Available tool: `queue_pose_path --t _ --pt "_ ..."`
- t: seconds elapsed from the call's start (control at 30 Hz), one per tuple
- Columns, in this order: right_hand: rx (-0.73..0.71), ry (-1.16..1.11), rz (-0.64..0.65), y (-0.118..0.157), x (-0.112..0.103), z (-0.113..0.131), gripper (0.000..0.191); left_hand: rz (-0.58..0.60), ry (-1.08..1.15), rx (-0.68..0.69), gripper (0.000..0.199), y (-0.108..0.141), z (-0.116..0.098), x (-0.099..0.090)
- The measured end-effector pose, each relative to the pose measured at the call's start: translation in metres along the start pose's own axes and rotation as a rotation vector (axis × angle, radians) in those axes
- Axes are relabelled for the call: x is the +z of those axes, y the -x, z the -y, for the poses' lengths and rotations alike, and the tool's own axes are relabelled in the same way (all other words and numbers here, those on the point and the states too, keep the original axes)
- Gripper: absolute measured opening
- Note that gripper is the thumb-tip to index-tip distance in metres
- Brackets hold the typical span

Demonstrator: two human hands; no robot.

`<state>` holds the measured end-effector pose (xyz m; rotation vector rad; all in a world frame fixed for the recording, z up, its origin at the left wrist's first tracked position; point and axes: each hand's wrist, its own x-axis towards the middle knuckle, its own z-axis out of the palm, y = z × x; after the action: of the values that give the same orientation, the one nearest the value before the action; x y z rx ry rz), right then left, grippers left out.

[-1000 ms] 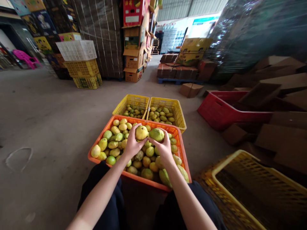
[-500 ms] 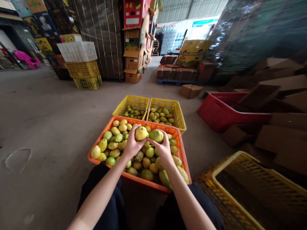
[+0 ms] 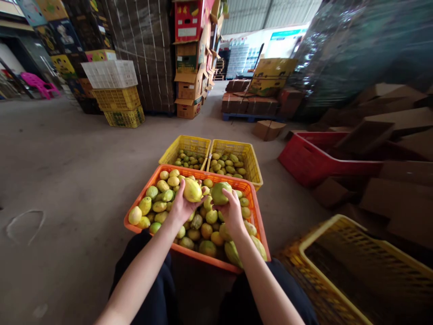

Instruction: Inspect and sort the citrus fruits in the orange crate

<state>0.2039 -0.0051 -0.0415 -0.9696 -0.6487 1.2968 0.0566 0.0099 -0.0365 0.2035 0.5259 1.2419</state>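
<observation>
Yellow fruit [image 3: 192, 190]: held in left hand [image 3: 180, 208], fingers cupped round it, over orange crate [image 3: 260, 221]; likely firm, light enough one-handed.
Green fruit [image 3: 220, 193]: right hand [image 3: 232, 211] curled round it, same crate below; probably stiff, slightly slippery, bruisable.
Hold: best round the fat middle, palm under, no hard squeeze.
Change: thumbs nearly meet half a second back; now hands sit apart, both fruits turned.

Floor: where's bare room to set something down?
Free: floor left of the orange crate; a narrower gap between it and the red crate. Crowded: the orange crate, fruit packed under left hand and right hand; far right, cardboard heaped about the red crate.
</observation>
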Motion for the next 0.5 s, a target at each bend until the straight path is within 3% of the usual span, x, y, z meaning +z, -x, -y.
queue_pose_path --t 0.2,0.37,0.5 --pt "-0.063 0.074 -0.047 0.007 0.004 0.003 0.049 -0.030 0.162 -0.035 0.034 -0.003 0.005 -0.004" --pt "-0.089 0.210 -0.030 0.008 0.004 -0.003 0.050 0.016 0.225 -0.066 0.031 -0.001 0.008 -0.012" --pt "-0.285 0.386 -0.014 0.004 0.003 -0.014 0.055 0.059 0.156 -0.092 0.029 0.004 0.014 -0.004"
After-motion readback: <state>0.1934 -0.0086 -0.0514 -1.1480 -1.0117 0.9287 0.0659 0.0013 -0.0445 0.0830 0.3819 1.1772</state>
